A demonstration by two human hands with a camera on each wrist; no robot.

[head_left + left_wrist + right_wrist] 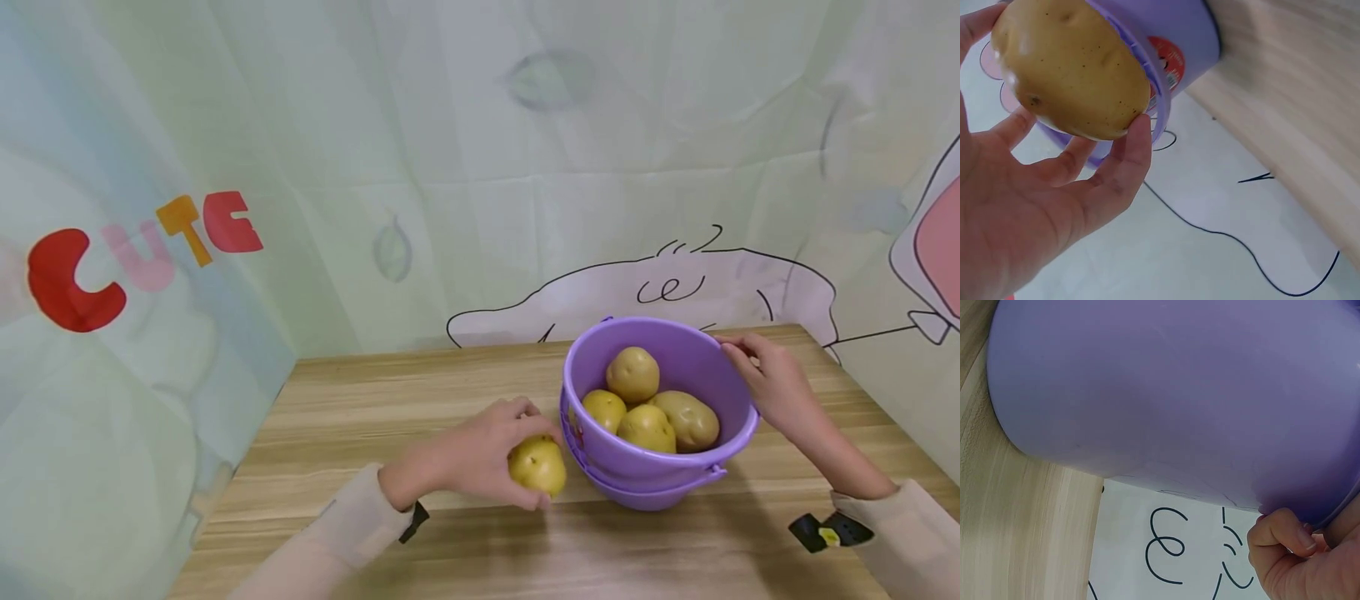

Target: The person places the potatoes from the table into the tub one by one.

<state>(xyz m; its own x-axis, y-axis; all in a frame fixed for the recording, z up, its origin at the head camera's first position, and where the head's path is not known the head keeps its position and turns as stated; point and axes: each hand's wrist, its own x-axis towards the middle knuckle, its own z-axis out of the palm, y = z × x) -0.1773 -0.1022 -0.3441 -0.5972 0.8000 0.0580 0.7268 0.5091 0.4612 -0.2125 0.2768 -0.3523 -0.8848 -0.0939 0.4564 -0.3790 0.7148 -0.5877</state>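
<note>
A purple bucket (645,479) stands upright on the table, with several potatoes (684,421) inside it. My left hand (491,454) grips a yellow potato (538,467) just left of the bucket. In the left wrist view the fingers and thumb curl round this potato (1072,69), which is in front of the bucket's rim. At the bucket's right side, my right hand (772,379) holds the rim. The right wrist view shows that hand (1297,550) with bent fingers at the edge of the bucket (1147,394).
The wood-grain table (360,417) meets a pale printed curtain (420,167) at its back edge. The bucket's purple handle (708,477) hangs down along its front side. Coloured letters (75,283) are printed on the curtain at left.
</note>
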